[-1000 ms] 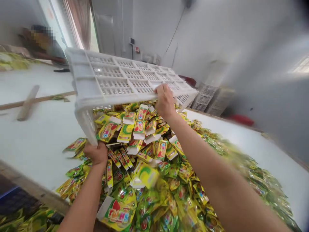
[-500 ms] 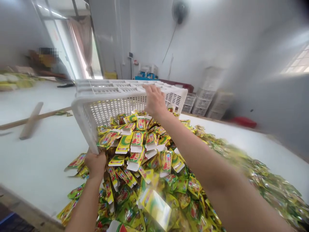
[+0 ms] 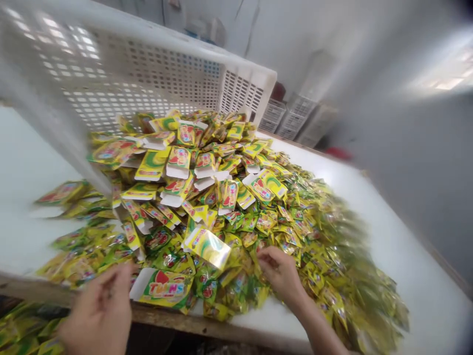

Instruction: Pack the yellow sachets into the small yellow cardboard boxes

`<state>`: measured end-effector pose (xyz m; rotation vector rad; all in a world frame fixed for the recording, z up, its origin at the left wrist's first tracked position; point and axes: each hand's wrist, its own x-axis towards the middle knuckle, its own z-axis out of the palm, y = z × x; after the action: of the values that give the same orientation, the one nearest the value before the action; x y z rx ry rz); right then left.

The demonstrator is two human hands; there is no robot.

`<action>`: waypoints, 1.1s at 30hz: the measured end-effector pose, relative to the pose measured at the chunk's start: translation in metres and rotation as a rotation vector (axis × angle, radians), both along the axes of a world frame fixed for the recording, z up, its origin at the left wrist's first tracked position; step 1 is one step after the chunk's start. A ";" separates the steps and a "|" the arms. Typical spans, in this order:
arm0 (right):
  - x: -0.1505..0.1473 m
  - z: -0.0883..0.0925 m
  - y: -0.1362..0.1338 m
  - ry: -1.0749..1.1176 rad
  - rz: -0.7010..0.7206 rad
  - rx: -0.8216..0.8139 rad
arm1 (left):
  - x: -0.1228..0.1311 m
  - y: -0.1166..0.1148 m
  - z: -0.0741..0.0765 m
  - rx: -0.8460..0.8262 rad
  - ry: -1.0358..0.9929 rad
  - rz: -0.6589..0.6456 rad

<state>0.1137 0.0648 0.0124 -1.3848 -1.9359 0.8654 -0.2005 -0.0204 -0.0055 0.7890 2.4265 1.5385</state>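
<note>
Spreading from the mouth of a white basket [image 3: 266, 81], small printed boxes [image 3: 150, 165] and shiny packets [image 3: 314, 278] fill the middle of the frame and run on toward the lower right. The basket lies tipped on its side in the upper left, open side toward the viewer, perforated wall visible; its nearest rim is blurred. Most boxes sit close to the basket's mouth, several with white end flaps showing; the green and yellow packets lie mainly below and to the right. All rest on a white surface [image 3: 380, 217] with a wooden front edge [image 3: 210, 330].

Left hand [image 3: 98, 313]: lower left, at the front edge, near a box lettered TWINS [image 3: 168, 288]. Owing to blur, cannot tell whether its fingers are apart or together. Right hand [image 3: 279, 273]: right of lower centre, over the packets, fingers bent. Whether thumb and fingers meet, or touch a packet, cannot be told. Both hands are apart from the basket.

Further packets [image 3: 24, 325] appear in the bottom left corner. Stacked crates [image 3: 295, 118] stand in the upper right, beyond the surface, before a grey wall [image 3: 417, 162].
</note>
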 end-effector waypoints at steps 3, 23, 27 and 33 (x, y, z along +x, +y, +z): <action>0.021 -0.021 -0.030 0.036 -0.100 -0.023 | 0.054 0.003 -0.015 0.042 -0.313 -0.250; 0.008 -0.033 -0.022 -0.186 0.071 0.105 | 0.098 0.047 0.013 -0.031 -1.170 -0.600; 0.015 -0.031 -0.023 -0.186 -0.055 0.044 | 0.117 0.034 0.005 -0.110 -1.122 -0.666; -0.002 -0.013 -0.004 -0.318 0.093 -0.056 | 0.134 0.039 0.007 -0.161 -0.913 -0.588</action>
<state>0.1122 0.0604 -0.0002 -1.5527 -2.2441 0.7844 -0.0661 0.0185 0.0015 0.5186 1.4530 1.0939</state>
